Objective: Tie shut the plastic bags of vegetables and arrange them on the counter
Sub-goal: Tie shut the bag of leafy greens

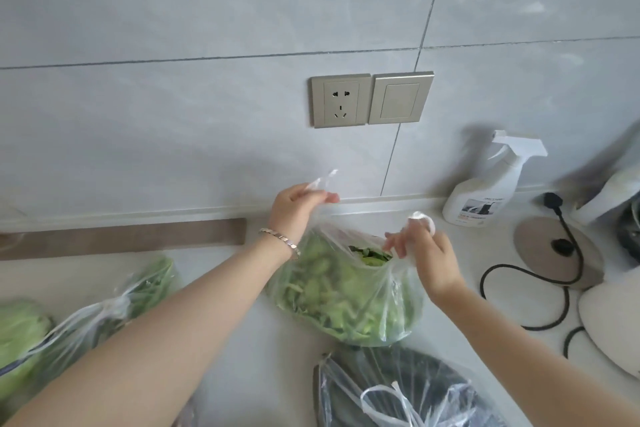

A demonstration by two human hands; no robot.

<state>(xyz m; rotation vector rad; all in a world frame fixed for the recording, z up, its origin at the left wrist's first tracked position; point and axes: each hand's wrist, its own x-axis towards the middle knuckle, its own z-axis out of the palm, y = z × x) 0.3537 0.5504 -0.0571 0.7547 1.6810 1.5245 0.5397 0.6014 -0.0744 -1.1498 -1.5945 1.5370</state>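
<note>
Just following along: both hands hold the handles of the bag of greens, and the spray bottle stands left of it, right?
No: the head view shows the spray bottle right of the bag of greens. The left hand and right hand do hold its handles.

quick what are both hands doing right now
Left hand: closed, pinching one handle of the bag of greens.
Right hand: closed, gripping the bag's other handle.

Bare counter (259, 357) strip left of greens bag (346, 295), up to tied bean bag (145, 288). Right of it: kettle base (540, 243), black cord (567, 302) (looped), spray bottle (485, 198). Nearer: dark bag (398, 388).
</note>
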